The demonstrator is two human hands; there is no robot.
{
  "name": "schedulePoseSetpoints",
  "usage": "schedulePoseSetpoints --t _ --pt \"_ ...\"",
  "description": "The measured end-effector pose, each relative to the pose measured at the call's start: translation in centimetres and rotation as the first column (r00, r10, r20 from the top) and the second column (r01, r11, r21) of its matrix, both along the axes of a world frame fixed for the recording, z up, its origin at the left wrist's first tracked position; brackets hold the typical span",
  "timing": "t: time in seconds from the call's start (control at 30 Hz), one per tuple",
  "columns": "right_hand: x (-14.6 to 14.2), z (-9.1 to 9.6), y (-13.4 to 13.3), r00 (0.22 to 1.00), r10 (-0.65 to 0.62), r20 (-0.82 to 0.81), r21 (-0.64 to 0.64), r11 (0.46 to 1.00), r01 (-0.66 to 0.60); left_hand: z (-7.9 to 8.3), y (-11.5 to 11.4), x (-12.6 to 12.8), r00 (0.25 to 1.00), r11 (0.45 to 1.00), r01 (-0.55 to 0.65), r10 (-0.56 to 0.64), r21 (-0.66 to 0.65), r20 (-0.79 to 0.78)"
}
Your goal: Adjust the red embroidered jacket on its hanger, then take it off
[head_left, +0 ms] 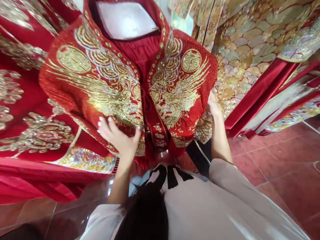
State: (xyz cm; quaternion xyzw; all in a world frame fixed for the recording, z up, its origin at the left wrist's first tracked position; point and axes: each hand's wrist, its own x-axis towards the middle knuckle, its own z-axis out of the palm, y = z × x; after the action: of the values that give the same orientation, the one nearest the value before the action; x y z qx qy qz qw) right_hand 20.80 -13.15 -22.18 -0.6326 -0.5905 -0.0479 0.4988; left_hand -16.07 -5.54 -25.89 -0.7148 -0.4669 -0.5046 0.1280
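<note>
A red jacket (117, 76) with heavy gold and silver embroidery hangs on a white mannequin torso (125, 18) straight in front of me. My left hand (117, 136) lies flat with fingers spread against the lower edge of the jacket's left panel. My right hand (212, 105) reaches to the jacket's right edge; its fingers are partly tucked behind the fabric, and I cannot tell if they grip it. The jacket's front hangs parted, showing plain red cloth in the gap.
More red and gold embroidered garments (25, 100) hang close on the left. Gold scale-patterned robes (250, 40) with red trim hang on the right. The floor is red tile (275, 166). My white sleeves and dark hair fill the bottom.
</note>
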Motion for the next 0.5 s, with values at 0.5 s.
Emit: schedulePoseSetpoints --t 0.5 --pt "-4.2 2.8 -10.1 0.827 -0.560 0.044 -0.359 0.764 0.536 -9.1 -1.8 1.4 0.994 0.955 0.077 -0.052 -0.285 0.092"
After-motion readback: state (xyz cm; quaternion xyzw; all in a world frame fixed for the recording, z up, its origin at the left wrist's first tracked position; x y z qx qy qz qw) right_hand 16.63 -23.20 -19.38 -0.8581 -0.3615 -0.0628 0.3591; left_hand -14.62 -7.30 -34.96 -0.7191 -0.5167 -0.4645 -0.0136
